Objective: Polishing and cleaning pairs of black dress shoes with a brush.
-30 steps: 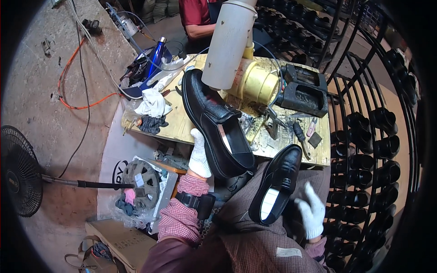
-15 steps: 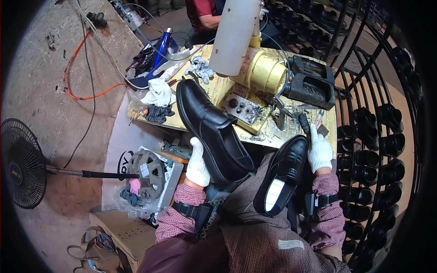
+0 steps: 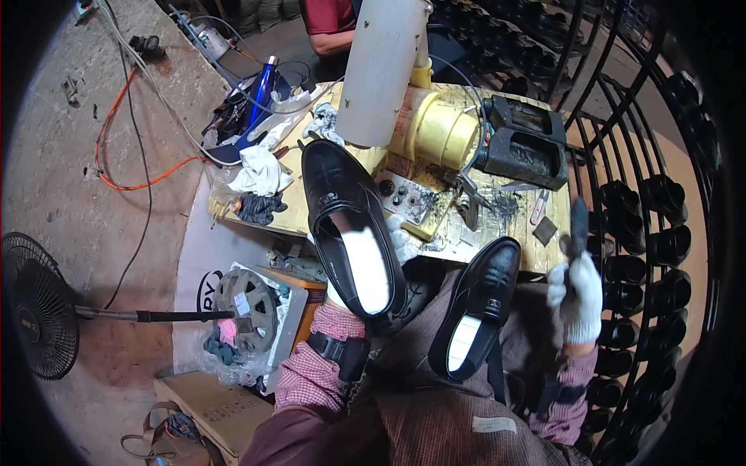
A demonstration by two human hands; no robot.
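My left hand [image 3: 402, 241] grips a black leather loafer [image 3: 332, 177] from beneath. White-gloved fingers show past its right side; the rest of the hand is mostly behind the shoe. The loafer's opening and white insole face me. A second black loafer [image 3: 497, 268] rests on my lap, toe pointing away. To the right of it, beyond the table's edge, my gloved right hand [image 3: 581, 303] is closed on a dark, narrow tool [image 3: 578, 225] that points upward. Its exact kind is not clear.
The worktable [image 3: 489, 247] bears a yellow machine [image 3: 443, 128], a control box [image 3: 404, 198], a pink cutter [image 3: 538, 208] and a black holder [image 3: 528, 159]. Shoe racks [image 3: 622, 264] stand on the right. A fan [image 3: 35, 307] is at left. Another person [image 3: 326, 23] sits beyond the table.
My right hand has lifted the dark tool off the table and drawn it right and nearer. The loafer in my left hand has turned from side-on to show its opening and insole.
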